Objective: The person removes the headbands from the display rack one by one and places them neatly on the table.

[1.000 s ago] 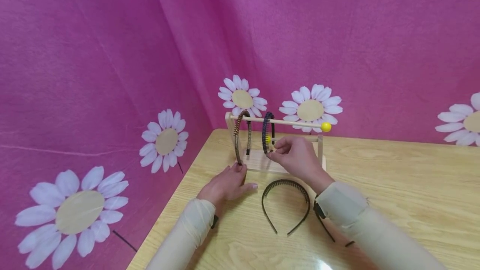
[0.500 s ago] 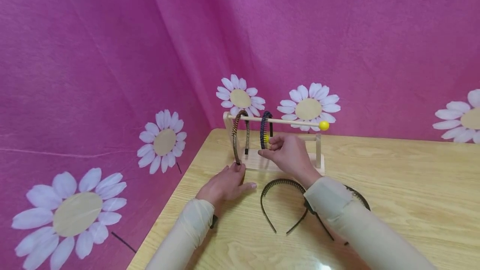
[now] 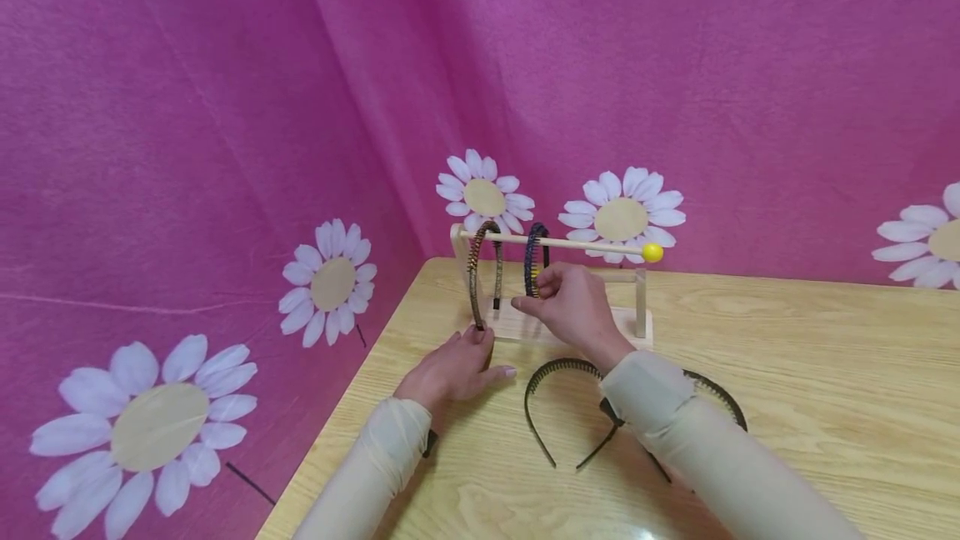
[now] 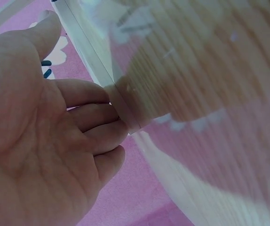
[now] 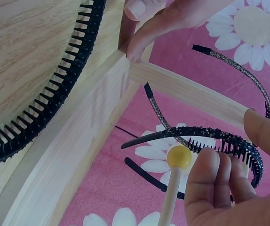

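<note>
Two headbands hang on the upper rod of a wooden stand (image 3: 641, 302): a gold-brown one (image 3: 473, 273) at the left and a dark, glittery one (image 3: 531, 261) nearer the middle. My right hand (image 3: 573, 307) is at the dark headband. In the right wrist view its fingers touch the band's comb teeth, while the thumb stands apart from them. Both ends of this band are free. My left hand (image 3: 450, 365) rests its nearly straight fingers on the front left corner of the stand's base, just below the brown headband's end.
Two black comb headbands lie on the table in front of the stand, one (image 3: 562, 364) in the middle and another (image 3: 727, 397) partly under my right forearm. A yellow ball (image 3: 652, 252) caps the upper rod's right end. Pink flowered cloth (image 3: 750, 107) hangs behind.
My right hand has shifted slightly left, and its thumb has come away from the dark headband's lower end. The left hand and the hanging headbands look the same.
</note>
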`<state>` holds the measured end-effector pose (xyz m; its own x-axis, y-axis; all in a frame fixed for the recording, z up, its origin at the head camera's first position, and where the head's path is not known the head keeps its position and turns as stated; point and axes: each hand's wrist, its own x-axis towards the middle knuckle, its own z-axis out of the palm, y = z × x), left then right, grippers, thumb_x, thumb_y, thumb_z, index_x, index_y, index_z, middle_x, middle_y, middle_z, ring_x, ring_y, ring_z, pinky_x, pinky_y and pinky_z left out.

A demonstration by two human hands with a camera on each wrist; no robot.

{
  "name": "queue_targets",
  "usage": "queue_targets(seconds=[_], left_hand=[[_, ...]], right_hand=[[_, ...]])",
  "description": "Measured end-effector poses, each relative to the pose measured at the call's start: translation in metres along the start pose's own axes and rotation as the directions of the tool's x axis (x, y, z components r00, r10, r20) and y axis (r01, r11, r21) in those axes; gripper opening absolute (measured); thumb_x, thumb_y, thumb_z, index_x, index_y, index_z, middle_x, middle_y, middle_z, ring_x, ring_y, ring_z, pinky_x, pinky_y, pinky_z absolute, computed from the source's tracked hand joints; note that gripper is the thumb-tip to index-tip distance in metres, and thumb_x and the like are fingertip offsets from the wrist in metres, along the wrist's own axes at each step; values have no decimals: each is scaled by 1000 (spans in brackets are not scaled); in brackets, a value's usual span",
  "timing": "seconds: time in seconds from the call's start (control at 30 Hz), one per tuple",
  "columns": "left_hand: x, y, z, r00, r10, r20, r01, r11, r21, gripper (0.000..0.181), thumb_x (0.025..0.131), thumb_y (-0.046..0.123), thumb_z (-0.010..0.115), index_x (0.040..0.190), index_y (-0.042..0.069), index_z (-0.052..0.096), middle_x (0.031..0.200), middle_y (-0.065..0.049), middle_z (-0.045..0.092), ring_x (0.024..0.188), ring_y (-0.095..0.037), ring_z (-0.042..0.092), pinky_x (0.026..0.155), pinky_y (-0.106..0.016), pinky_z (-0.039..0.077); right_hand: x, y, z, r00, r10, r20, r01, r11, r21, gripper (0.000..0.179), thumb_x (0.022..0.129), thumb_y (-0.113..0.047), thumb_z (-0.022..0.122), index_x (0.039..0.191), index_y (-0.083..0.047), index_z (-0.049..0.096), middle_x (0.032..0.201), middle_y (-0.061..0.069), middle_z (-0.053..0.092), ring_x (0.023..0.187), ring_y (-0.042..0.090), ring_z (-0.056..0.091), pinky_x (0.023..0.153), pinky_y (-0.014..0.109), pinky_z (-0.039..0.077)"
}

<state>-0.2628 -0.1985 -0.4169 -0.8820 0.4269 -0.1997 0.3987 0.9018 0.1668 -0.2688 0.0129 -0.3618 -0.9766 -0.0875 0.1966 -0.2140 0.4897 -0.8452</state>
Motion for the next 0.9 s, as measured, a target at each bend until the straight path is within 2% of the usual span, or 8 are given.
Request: queue_targets(seconds=[0.33,0.67,0.9], left_hand=[[-2,1,-2,1000,-13,10,13,1000,3,83,101,57,49,155,-2,31,155,-27,33,144,-31,35,121,-42,21],[0,1,-1,999,-48,26,48,999,-6,85,100,60,48,156,-1,30,158,-26,30,145,-31,32,121,-41,21],[-1,1,-1,999,-42,21,42,999,-4,84,100,59,49,156,-1,31,157,-26,32,145,-32,33,121,-42,22]], right_hand=[[1,-1,1,999,-18,-26,18,1000,1,32,81,-27,87,93,-5,67,86,6,65,74,20,57,63,32,48],[1,1,1,999,-24,-46,26,999,31,28,83,-24,86,94,-5,68,87,6,69,77,20,63,65,33,53],[0,3,-1,998,-13,-62,16,999,40,25,84,-23,84,94,-5,69,86,6,70,76,20,65,63,32,53]])
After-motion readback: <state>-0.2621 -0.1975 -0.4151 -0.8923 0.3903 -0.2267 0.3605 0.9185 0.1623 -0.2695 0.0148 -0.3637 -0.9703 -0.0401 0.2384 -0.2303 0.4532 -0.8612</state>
